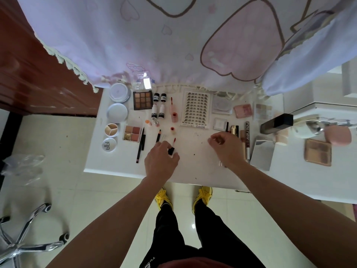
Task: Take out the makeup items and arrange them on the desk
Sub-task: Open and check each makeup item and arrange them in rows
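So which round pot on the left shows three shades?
The third round pot from the back: three beige wedges show; the others look white.

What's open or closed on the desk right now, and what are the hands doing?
nine-pan palette, open, lid up
three-section pot, open, lid beside it
pink lip tube, uncapped, wand lying out
small red tube, uncapped
pink compact, closed
left hand, grips lip wand
right hand, fingers curled, hold unclear

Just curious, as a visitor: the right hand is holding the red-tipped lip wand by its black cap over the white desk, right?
No: the head view shows the left hand holding the red-tipped lip wand by its black cap over the white desk.
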Motion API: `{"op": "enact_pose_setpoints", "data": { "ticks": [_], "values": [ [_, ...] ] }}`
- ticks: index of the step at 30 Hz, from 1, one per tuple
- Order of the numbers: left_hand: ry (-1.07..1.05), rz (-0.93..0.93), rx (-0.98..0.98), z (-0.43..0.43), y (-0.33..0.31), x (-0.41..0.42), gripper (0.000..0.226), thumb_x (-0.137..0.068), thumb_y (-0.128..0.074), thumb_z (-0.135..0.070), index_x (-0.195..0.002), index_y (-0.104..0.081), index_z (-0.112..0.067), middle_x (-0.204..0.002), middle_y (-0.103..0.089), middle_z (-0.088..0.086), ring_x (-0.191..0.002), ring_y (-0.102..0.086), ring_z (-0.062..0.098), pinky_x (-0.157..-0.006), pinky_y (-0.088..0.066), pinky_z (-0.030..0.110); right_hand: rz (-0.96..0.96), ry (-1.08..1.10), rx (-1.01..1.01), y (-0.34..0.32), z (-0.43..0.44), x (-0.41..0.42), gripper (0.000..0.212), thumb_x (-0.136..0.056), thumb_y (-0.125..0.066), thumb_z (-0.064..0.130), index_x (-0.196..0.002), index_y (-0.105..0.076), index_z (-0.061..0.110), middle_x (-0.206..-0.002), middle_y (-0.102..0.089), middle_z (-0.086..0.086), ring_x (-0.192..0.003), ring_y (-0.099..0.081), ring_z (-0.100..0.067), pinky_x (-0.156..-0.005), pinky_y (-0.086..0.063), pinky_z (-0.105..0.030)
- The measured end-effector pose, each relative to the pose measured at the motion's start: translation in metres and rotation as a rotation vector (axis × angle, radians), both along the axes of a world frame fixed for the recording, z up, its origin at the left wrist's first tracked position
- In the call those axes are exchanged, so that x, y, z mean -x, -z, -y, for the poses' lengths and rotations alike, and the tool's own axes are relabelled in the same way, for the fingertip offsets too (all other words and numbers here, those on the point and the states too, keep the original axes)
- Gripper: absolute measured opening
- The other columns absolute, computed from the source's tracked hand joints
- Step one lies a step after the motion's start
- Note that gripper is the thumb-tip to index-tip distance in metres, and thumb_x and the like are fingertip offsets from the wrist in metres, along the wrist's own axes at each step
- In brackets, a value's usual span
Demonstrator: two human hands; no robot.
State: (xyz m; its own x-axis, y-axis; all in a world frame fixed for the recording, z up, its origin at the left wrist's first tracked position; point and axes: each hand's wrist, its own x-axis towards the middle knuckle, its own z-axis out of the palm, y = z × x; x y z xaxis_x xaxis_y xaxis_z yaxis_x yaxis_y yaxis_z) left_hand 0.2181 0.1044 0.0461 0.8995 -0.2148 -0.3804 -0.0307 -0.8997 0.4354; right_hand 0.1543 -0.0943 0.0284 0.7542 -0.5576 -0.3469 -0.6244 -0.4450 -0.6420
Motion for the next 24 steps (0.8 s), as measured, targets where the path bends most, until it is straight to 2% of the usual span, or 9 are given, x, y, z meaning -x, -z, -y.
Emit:
{"op": "enact_pose_setpoints", "data": {
  "ticks": [3, 7, 9, 12, 14, 16, 18, 21, 24],
  "values": [
    [0.051, -0.014, 0.007, 0.006, -0.007, 0.007, 0.025, -0.087, -0.061, -0.033, -0.106, -0.062, -0.019, -0.100, -0.064, -0.004, -0.087, -0.059, 0.016, -0.073, -0.045, 0.029, -0.071, 0.055, 0.183, -0.014, 0.030, 0.006, 0.011, -0.089, -0.065, 0.033, -0.094, -0.072, 0.028, -0.084, -0.066, 0.007, -0.080, -0.059, -0.013, -0.071, -0.042, -0.028],
    [0.078, -0.037, 0.008, 0.017, -0.011, 0.018, 0.026, -0.088, -0.059, -0.034, -0.110, -0.062, -0.020, -0.097, -0.067, -0.005, -0.090, -0.061, 0.016, -0.079, -0.049, 0.031, -0.247, 0.003, 0.230, -0.018, 0.052, 0.011, 0.011, -0.089, -0.062, 0.032, -0.091, -0.071, 0.026, -0.087, -0.066, 0.003, -0.077, -0.055, -0.016, -0.066, -0.038, -0.027],
    [0.081, -0.054, -0.002, 0.021, -0.012, 0.024, 0.026, -0.089, -0.058, -0.035, -0.110, -0.061, -0.021, -0.095, -0.067, -0.004, -0.089, -0.062, 0.016, -0.079, -0.050, 0.033, -0.319, -0.104, 0.245, -0.014, 0.051, 0.009, 0.013, -0.089, -0.063, 0.037, -0.086, -0.070, 0.027, -0.091, -0.066, 0.001, -0.083, -0.062, -0.020, -0.067, -0.044, -0.029],
    [0.061, -0.069, -0.008, 0.025, -0.012, 0.032, 0.025, -0.088, -0.059, -0.035, -0.110, -0.062, -0.021, -0.095, -0.068, -0.004, -0.088, -0.062, 0.016, -0.079, -0.051, 0.034, -0.415, -0.218, 0.279, -0.006, 0.045, 0.002, 0.030, -0.085, -0.063, 0.051, -0.086, -0.068, 0.022, -0.103, -0.061, -0.004, -0.093, -0.062, -0.024, -0.077, -0.051, -0.034],
    [0.049, -0.071, -0.023, 0.027, -0.013, 0.038, 0.025, -0.088, -0.058, -0.035, -0.109, -0.062, -0.022, -0.094, -0.068, -0.004, -0.090, -0.062, 0.017, -0.080, -0.050, 0.033, -0.449, -0.264, 0.317, -0.004, 0.041, -0.003, 0.038, -0.085, -0.061, 0.054, -0.096, -0.067, 0.017, -0.108, -0.059, -0.008, -0.107, -0.057, -0.028, -0.081, -0.048, -0.037],
    [0.036, -0.075, -0.031, 0.026, -0.013, 0.044, 0.025, -0.089, -0.058, -0.035, -0.110, -0.061, -0.022, -0.094, -0.067, -0.004, -0.090, -0.062, 0.017, -0.080, -0.049, 0.033, -0.452, -0.290, 0.350, -0.005, 0.039, -0.006, 0.041, -0.086, -0.061, 0.053, -0.099, -0.066, 0.015, -0.107, -0.060, -0.009, -0.114, -0.052, -0.030, -0.078, -0.043, -0.036],
    [0.019, -0.077, -0.035, 0.025, -0.012, 0.049, 0.025, -0.089, -0.058, -0.035, -0.110, -0.061, -0.022, -0.095, -0.068, -0.005, -0.090, -0.062, 0.016, -0.081, -0.050, 0.034, -0.443, -0.304, 0.345, -0.003, 0.038, -0.009, 0.039, -0.085, -0.062, 0.050, -0.099, -0.063, 0.014, -0.100, -0.062, -0.007, -0.112, -0.052, -0.032, -0.073, -0.041, -0.035],
    [-0.007, -0.074, -0.034, 0.024, -0.013, 0.055, 0.025, -0.088, -0.058, -0.035, -0.110, -0.062, -0.022, -0.095, -0.068, -0.005, -0.090, -0.062, 0.016, -0.080, -0.050, 0.033, -0.448, -0.288, 0.287, -0.004, 0.037, -0.012, 0.037, -0.083, -0.064, 0.047, -0.096, -0.062, 0.013, -0.084, -0.053, -0.003, -0.107, -0.056, -0.033, -0.073, -0.046, -0.035],
    [-0.038, -0.073, -0.009, 0.024, -0.018, 0.055, 0.024, -0.087, -0.060, -0.034, -0.107, -0.063, -0.022, -0.093, -0.069, -0.004, -0.089, -0.063, 0.016, -0.081, -0.052, 0.034, -0.410, -0.229, 0.200, -0.012, 0.042, -0.012, 0.035, -0.081, -0.066, 0.045, -0.085, -0.064, 0.011, -0.078, -0.058, -0.003, -0.087, -0.063, -0.027, -0.064, -0.045, -0.030]
  ]
}}
